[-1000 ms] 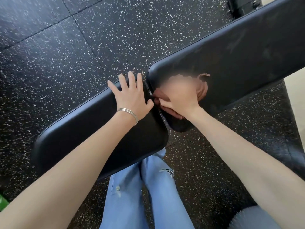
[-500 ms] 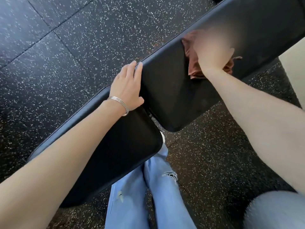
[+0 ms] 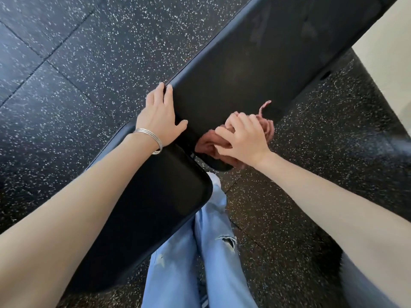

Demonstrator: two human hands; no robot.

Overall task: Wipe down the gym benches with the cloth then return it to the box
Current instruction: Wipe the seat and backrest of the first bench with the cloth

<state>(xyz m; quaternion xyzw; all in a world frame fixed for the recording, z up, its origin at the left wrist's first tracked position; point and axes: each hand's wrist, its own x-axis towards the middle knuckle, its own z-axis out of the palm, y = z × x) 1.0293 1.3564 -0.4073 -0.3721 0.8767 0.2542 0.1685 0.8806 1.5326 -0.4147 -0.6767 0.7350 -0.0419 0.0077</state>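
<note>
A black padded gym bench runs diagonally across the view: a long back pad [image 3: 255, 63] at upper right and a seat pad [image 3: 155, 196] at lower left, with a narrow gap between them. My right hand [image 3: 242, 138] is shut on a crumpled pink cloth [image 3: 209, 143] and presses it on the near end of the back pad. My left hand [image 3: 160, 116], with silver bangles on the wrist, lies flat and open on the far edge of the back pad by the gap. No box is in view.
Black rubber floor [image 3: 77, 74] with white speckles surrounds the bench. My legs in light blue jeans [image 3: 211, 252] stand just below the seat pad. A pale wall or floor strip [image 3: 387, 34] shows at the upper right edge.
My right hand has pulled the cloth back down the back pad from its upper part to the near end by the gap. My left hand has stayed on the bench edge.
</note>
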